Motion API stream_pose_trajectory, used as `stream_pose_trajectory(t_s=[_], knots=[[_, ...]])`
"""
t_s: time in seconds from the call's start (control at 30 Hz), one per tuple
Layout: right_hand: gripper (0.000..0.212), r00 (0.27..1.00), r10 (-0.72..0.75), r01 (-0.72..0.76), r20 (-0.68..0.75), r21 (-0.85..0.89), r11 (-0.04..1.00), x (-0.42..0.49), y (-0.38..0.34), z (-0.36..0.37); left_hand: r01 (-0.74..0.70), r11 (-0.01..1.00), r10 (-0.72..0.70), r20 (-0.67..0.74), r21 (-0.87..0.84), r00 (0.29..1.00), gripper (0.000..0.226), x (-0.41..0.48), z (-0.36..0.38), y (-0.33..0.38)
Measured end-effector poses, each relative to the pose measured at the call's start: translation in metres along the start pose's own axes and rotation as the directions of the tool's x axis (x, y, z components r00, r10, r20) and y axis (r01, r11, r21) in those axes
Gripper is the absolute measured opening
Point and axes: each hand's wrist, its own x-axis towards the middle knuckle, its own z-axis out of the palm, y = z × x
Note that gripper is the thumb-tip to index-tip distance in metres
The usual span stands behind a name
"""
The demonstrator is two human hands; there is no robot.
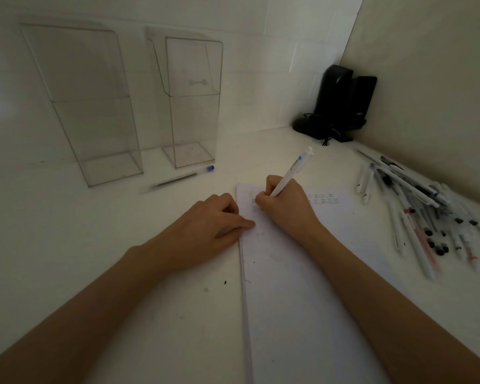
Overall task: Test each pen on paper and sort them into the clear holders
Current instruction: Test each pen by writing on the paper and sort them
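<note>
Gripping a white click pen (288, 173), the right hand (286, 206) sets its tip on the paper (302, 273), among small handwritten marks too faint to read. The left hand (203, 231), holding nothing, presses a forefinger on the sheet's edge.

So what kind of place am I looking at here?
Probably an office or study desk corner: a white desktop against walls, what look like black speakers in the corner, and paper beside a pile of pens. The right hand grips a white pen.
</note>
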Motion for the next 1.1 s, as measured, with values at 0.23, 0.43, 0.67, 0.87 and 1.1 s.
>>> stream_pose_trajectory(t_s=[0.23,0.43,0.67,0.87,1.1], knots=[[0.036,1.0,-0.004,0.005,0.025,-0.013,1.0,-0.001,0.0,0.0,0.011,1.0,-0.011,0.004,-0.011,1.0,0.047,0.0,0.0,0.0],[0.036,1.0,0.007,-0.006,0.031,-0.039,0.999,-0.002,-0.001,0.0,0.035,0.999,-0.035,0.017,0.001,0.999,0.036,0.001,-0.001,0.001],[0.037,0.994,0.059,-0.049,-0.091,0.108,0.993,-0.001,-0.005,-0.01,0.024,1.0,-0.024,0.021,-0.004,1.0,0.036,0.001,-0.004,0.001],[0.005,0.995,-0.018,0.013,-0.095,-0.05,0.999,-0.02,0.008,-0.041,0.02,1.0,-0.02,0.019,-0.008,1.0,0.045,0.0,-0.005,0.001],[0.025,0.99,-0.141,0.131,0.003,-0.389,0.912,-0.029,0.008,-0.034,0.101,0.968,-0.103,0.007,-0.232,0.995,0.067,0.003,-0.007,0.018]])
